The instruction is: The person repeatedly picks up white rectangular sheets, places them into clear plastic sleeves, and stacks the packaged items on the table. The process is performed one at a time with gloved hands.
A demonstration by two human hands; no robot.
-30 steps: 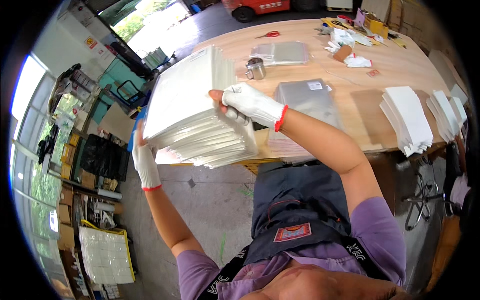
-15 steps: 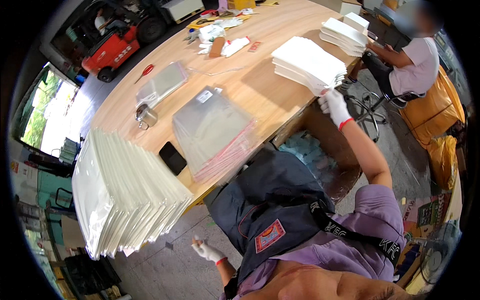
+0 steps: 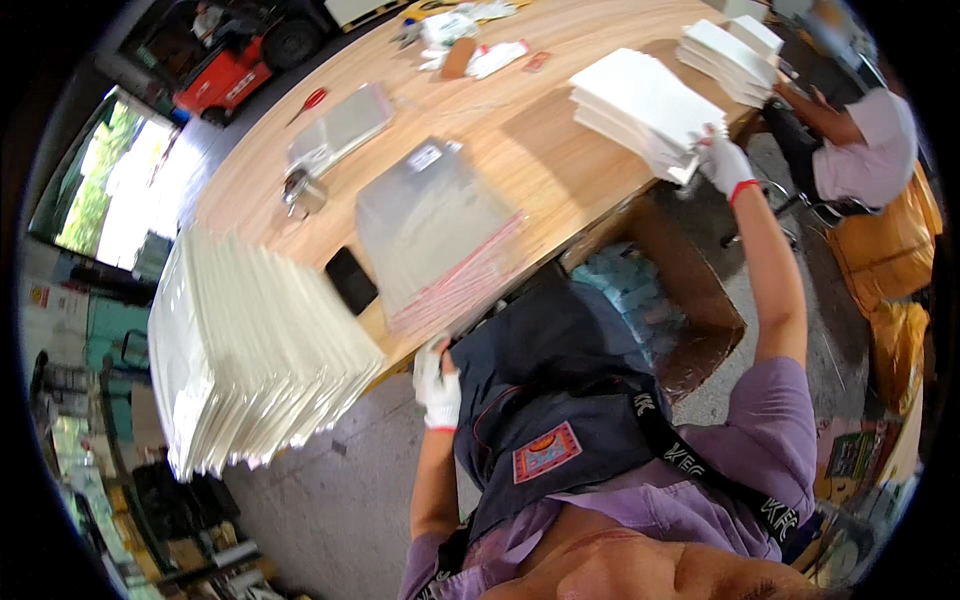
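My right hand (image 3: 728,166), in a white glove with a red cuff, is at the near right corner of a stack of white sheets (image 3: 640,95). Its fingers are closed on that corner, with bare fingertips lying over the top sheet. My left hand (image 3: 437,388), gloved alike, is raised at the near table edge, just below a pile of clear plastic bags (image 3: 430,230) with pink edges. Its fingers are loosely apart and hold nothing I can see. A large fanned stack of plastic-sleeved white sheets (image 3: 260,350) stands to its left.
On the wooden table (image 3: 540,200) lie a black phone (image 3: 351,280), a metal mug (image 3: 304,193), smaller clear bags (image 3: 345,125), red scissors (image 3: 310,101) and spare gloves (image 3: 495,60). An open carton (image 3: 700,335) stands below the edge. A seated co-worker (image 3: 865,140) is at the right; a red forklift (image 3: 225,80) stands beyond.
My left hand has risen from beside my body to the table edge. My right hand has shifted its hold along the white sheets' corner. The whole view has tilted somewhat.
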